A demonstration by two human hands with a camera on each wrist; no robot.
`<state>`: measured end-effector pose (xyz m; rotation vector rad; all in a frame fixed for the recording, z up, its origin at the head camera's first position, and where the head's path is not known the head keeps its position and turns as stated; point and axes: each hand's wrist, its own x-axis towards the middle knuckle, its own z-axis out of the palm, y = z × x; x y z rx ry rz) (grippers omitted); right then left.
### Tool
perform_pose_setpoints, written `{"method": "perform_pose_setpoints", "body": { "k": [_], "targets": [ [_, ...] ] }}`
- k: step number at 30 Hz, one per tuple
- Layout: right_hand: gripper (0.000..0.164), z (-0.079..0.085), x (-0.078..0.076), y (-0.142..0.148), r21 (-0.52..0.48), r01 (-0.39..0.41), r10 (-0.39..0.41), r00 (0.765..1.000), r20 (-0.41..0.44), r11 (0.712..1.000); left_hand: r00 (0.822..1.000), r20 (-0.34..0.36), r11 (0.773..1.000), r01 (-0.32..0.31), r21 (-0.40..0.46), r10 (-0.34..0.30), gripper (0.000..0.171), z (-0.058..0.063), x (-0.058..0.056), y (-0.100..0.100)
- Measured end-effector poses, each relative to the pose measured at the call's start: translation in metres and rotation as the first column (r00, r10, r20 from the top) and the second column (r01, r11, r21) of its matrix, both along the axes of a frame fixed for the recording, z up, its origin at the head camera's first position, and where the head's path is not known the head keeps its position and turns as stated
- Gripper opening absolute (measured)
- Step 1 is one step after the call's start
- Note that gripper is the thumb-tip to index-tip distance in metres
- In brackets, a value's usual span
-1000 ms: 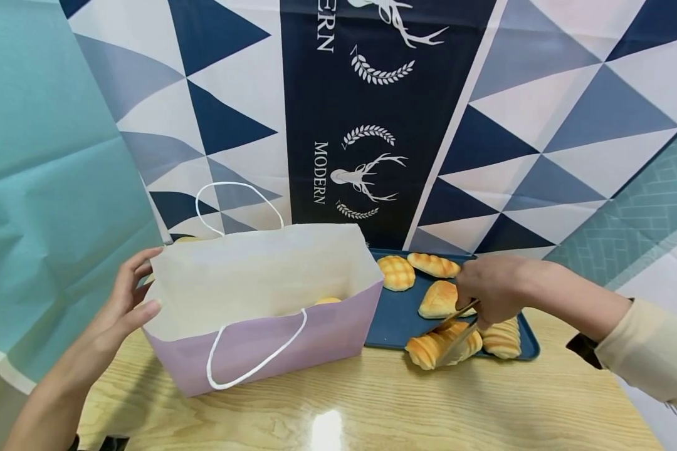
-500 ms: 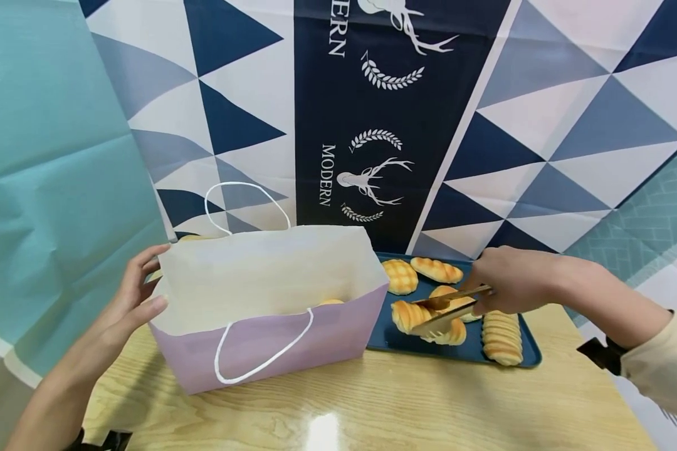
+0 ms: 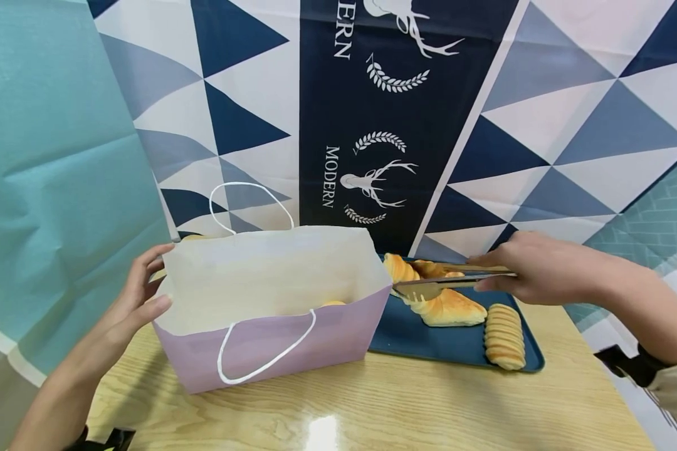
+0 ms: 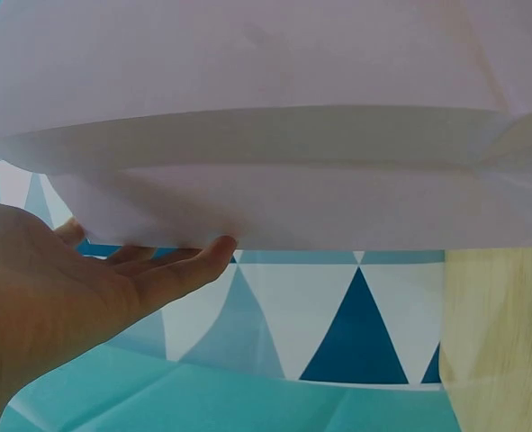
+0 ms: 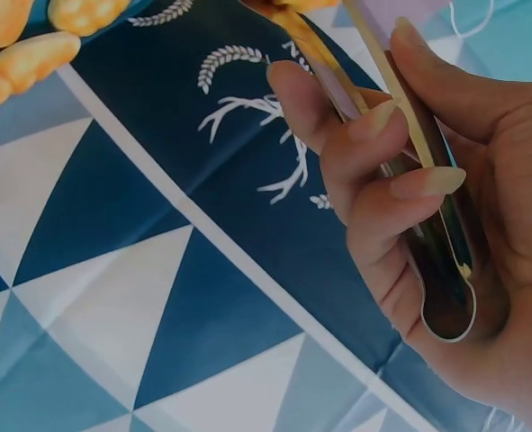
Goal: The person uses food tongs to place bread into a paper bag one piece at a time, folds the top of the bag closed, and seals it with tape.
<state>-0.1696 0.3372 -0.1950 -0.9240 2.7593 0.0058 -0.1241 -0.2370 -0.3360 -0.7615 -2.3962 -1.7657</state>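
Observation:
My right hand [image 3: 553, 269] grips metal tongs [image 3: 462, 280], its fingers curled round the arms in the right wrist view. The tong ends hold a ridged golden bread roll [image 3: 400, 268] above the tray, right by the bag's right edge and partly covered by the tongs. A purple paper bag [image 3: 282, 354] with a white inside stands with its mouth open; a bit of yellow bread [image 3: 333, 303] shows inside. My left hand [image 3: 126, 313] rests against the bag's left side, thumb toward the front, fingers extended. In the left wrist view, its fingertips [image 4: 220, 247] touch the bag's lower edge.
A blue tray [image 3: 417, 341] lies right of the bag. On it are a triangular pastry [image 3: 454, 309] and a long ridged roll [image 3: 504, 338]; other breads sit behind the tongs. The wooden table [image 3: 429, 413] reaches forward, and a patterned cloth [image 3: 367, 113] hangs behind.
The right hand has lifted the ridged roll with the tongs from the tray's front edge, up and left toward the bag. The left hand stays at the bag's side.

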Motion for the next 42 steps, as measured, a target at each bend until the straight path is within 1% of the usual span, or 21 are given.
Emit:
{"method": "perform_pose_setpoints", "body": {
  "k": [3, 6, 8, 11, 16, 19, 22, 24, 27, 29, 30, 32, 33, 35, 37, 40, 42],
  "targets": [
    [0.042, 0.003, 0.003, 0.003, -0.024, 0.007, -0.009, 0.997, -0.073, 1.0, 1.0, 0.005, 1.0, -0.005, -0.01, 0.005, 0.071, 0.001, 0.0, 0.0],
    [0.041, 0.007, 0.005, 0.006, -0.039, -0.007, 0.0, 0.985, -0.173, 0.999, 1.0, 0.018, 1.0, -0.014, -0.018, 0.014, 0.071, 0.001, 0.0, 0.0],
    [0.042, 0.011, 0.006, 0.008, -0.041, -0.031, 0.02, 0.968, -0.249, 0.999, 0.999, 0.029, 1.0, -0.018, -0.024, 0.019, 0.071, 0.002, 0.0, 0.0],
    [0.045, 0.016, 0.007, 0.009, -0.035, -0.058, 0.043, 0.941, -0.336, 0.998, 0.999, 0.034, 0.999, -0.024, -0.025, 0.025, 0.071, 0.002, 0.0, 0.0],
    [0.051, 0.025, 0.011, 0.006, -0.038, -0.05, 0.03, 0.909, -0.417, 0.998, 0.999, 0.029, 1.0, -0.025, -0.018, 0.026, 0.071, 0.001, 0.001, 0.0],
    [0.056, 0.028, 0.014, 0.002, -0.051, -0.057, 0.026, 0.882, -0.471, 0.997, 0.999, 0.025, 1.0, -0.024, -0.012, 0.024, 0.071, 0.002, 0.001, 0.001],
    [0.057, 0.03, 0.015, -0.001, -0.073, -0.1, 0.048, 0.852, -0.521, 0.992, 1.0, 0.018, 1.0, -0.02, -0.008, 0.021, 0.071, 0.002, 0.001, 0.001],
    [0.055, 0.031, 0.015, -0.004, -0.1, -0.151, 0.073, 0.833, -0.548, 0.983, 1.0, 0.016, 1.0, -0.02, -0.008, 0.02, 0.071, 0.002, 0.001, 0.001],
    [0.047, 0.031, 0.014, -0.007, -0.134, -0.246, 0.122, 0.797, -0.592, 0.96, 0.999, 0.021, 1.0, -0.024, -0.016, 0.025, 0.07, 0.002, 0.002, 0.001],
    [0.043, 0.031, 0.013, -0.009, -0.149, -0.293, 0.141, 0.772, -0.62, 0.944, 0.999, 0.028, 0.999, -0.028, -0.023, 0.028, 0.07, 0.002, 0.002, 0.002],
    [0.044, 0.031, 0.013, -0.01, -0.155, -0.314, 0.151, 0.761, -0.631, 0.937, 0.999, 0.03, 0.999, -0.029, -0.026, 0.03, 0.07, 0.003, 0.002, 0.002],
    [0.053, 0.031, 0.013, -0.013, -0.166, -0.353, 0.167, 0.74, -0.652, 0.921, 0.999, 0.03, 0.999, -0.029, -0.029, 0.03, 0.07, 0.003, 0.002, 0.002],
    [0.058, 0.031, 0.013, -0.015, -0.17, -0.367, 0.173, 0.733, -0.657, 0.914, 0.999, 0.029, 0.999, -0.029, -0.028, 0.029, 0.07, 0.003, 0.001, 0.002],
    [0.063, 0.031, 0.013, -0.018, -0.183, -0.4, 0.188, 0.725, -0.663, 0.898, 0.999, 0.029, 0.999, -0.03, -0.031, 0.031, 0.07, 0.003, 0.001, 0.002],
    [0.064, 0.031, 0.013, -0.022, -0.191, -0.425, 0.205, 0.722, -0.66, 0.885, 0.999, 0.031, 0.999, -0.031, -0.034, 0.032, 0.07, 0.003, 0.001, 0.002],
    [0.064, 0.028, 0.014, -0.027, -0.192, -0.452, 0.235, 0.727, -0.645, 0.871, 0.999, 0.034, 0.999, -0.033, -0.038, 0.034, 0.07, 0.003, 0.001, 0.002],
    [0.064, 0.026, 0.014, -0.03, -0.184, -0.462, 0.254, 0.729, -0.635, 0.868, 0.999, 0.032, 0.999, -0.032, -0.036, 0.033, 0.07, 0.003, 0.0, 0.002]
  ]
}}
